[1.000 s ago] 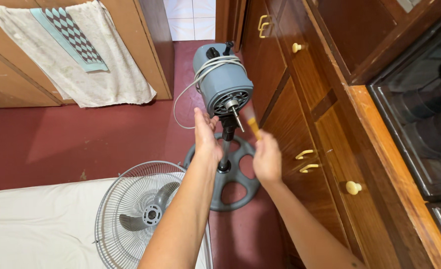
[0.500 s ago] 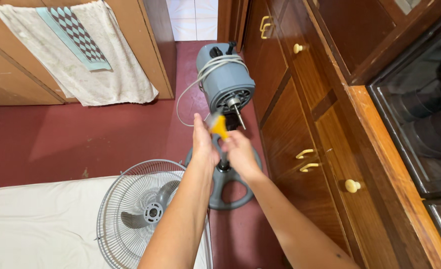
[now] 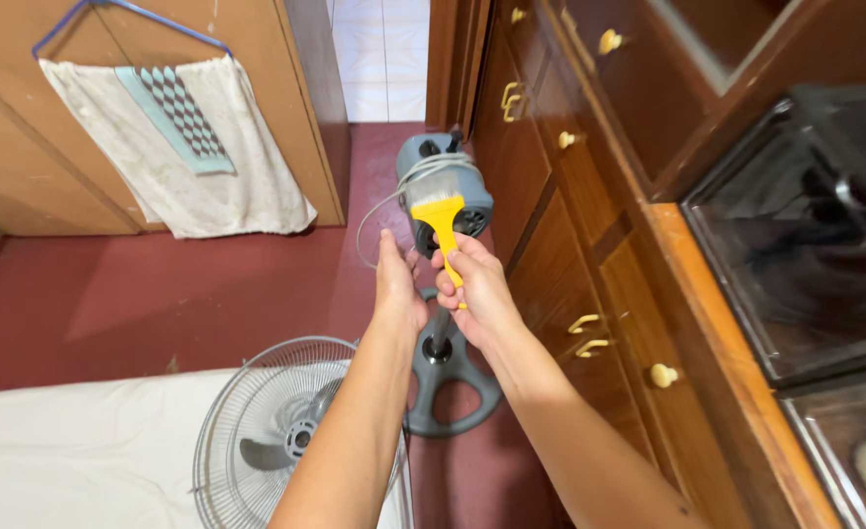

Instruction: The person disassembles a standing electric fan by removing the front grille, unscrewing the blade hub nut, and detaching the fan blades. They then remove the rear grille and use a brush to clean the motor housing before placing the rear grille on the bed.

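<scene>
Yellow brush [image 3: 441, 220] handle gripped in right hand [image 3: 477, 289] fingers, bristles upward; left hand [image 3: 398, 284] fingers open beside it

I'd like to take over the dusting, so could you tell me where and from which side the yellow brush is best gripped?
Probably by the narrow yellow handle of the brush, from below, on the side near you. The bristles point up and away at the grey fan motor, and the handle runs down toward you. The right hand already wraps it there; the left hand is open beside it.

Both my arms are reaching forward; my right hand [image 3: 474, 284] is fisting tight, my left hand [image 3: 397, 284] is staying open beside it.
</scene>
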